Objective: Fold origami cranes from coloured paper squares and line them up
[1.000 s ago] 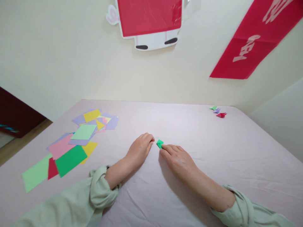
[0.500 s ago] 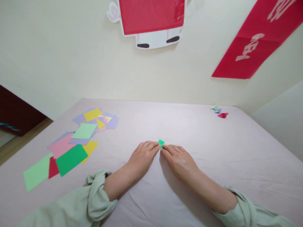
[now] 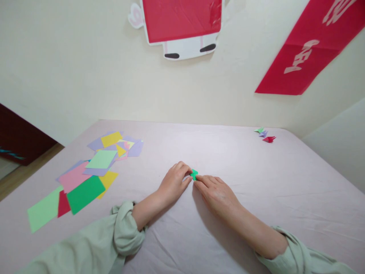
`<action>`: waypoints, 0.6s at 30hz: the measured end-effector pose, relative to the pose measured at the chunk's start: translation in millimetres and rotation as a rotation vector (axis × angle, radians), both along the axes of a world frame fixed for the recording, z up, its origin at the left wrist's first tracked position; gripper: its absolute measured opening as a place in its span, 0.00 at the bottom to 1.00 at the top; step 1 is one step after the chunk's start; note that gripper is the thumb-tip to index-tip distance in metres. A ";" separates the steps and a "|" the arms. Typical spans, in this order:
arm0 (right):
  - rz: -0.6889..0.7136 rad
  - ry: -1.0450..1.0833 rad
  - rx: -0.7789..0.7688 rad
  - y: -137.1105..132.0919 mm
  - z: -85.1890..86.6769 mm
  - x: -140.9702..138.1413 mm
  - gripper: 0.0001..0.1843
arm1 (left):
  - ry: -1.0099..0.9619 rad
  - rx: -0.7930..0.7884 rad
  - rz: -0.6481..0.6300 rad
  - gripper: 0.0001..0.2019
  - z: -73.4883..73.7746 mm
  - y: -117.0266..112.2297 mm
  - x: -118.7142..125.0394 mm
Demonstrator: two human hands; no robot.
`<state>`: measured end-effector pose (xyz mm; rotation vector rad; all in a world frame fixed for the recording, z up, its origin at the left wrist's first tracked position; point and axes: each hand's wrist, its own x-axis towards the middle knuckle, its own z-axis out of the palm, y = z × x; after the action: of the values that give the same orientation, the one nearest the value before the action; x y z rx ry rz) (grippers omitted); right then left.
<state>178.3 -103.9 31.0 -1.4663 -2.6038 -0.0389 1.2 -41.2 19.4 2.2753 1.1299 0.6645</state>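
Note:
A small folded piece of green paper (image 3: 194, 174) lies on the pale cloth-covered table between my two hands. My left hand (image 3: 176, 179) has its thumb and fingertips closed at the paper's left edge, with the knuckles raised. On the other side, my right hand (image 3: 216, 192) rests low with fingers together, and its fingertips press on the paper's right lower edge. My fingers hide part of the paper, so its full folded shape does not show.
Several coloured paper sheets, among them a dark green sheet (image 3: 86, 194) and a pink sheet (image 3: 74, 177), overlap on the left of the table (image 3: 182, 140). At the back right sit small folded paper figures, the red figure (image 3: 269, 139) nearest. A wall (image 3: 85, 76) rises behind.
My left hand has lifted its knuckles and shifted from lying flatter to a pinch at the paper's left edge. My right hand stays almost still.

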 end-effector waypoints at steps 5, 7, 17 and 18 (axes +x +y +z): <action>0.002 -0.011 0.014 0.3 1.1 -0.1 0.10 | 0.026 -0.035 0.008 0.03 0.3 13.2 7.4; 0.003 -0.021 0.004 0.6 1.3 0.3 0.09 | 0.037 -0.028 -0.007 0.03 -0.8 16.3 7.9; 0.015 -0.009 0.020 0.0 -1.7 1.3 0.09 | 0.077 0.077 -0.060 0.03 -6.5 17.7 10.4; 0.015 -0.008 0.023 0.0 -1.5 1.3 0.09 | 0.088 0.089 -0.062 0.03 -7.0 17.6 10.8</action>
<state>179.6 -103.9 29.5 -1.4416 -2.6116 -0.0726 12.0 -23.6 12.3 2.4255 1.0847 0.6067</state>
